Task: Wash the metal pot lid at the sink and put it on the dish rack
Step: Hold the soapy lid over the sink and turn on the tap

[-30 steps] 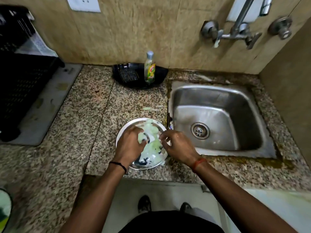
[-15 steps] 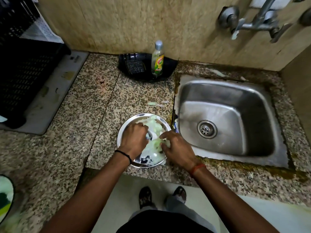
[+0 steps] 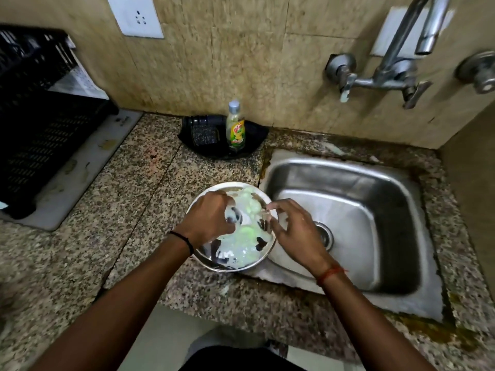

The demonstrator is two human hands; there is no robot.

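Note:
The round metal pot lid [image 3: 230,265] is smeared with pale green and white foam and hangs tilted over the counter edge and the sink's left rim. My left hand [image 3: 207,219] is closed around the knob at the lid's centre. My right hand [image 3: 293,232] is at the lid's right rim, fingers curled, fingertips touching the edge. The steel sink [image 3: 356,199] lies just right of the lid. The black slatted dish rack [image 3: 34,140] stands at the far left on a white board.
A dish soap bottle [image 3: 235,129] stands in a black tray [image 3: 201,135] against the wall behind the lid. The wall tap [image 3: 396,68] hangs above the sink, with no water running. Speckled granite counter [image 3: 120,210] spans between rack and sink.
The lid has risen off the counter and shifted right, now overlapping the sink's left rim. Both hands moved with it, and the view tilted upward.

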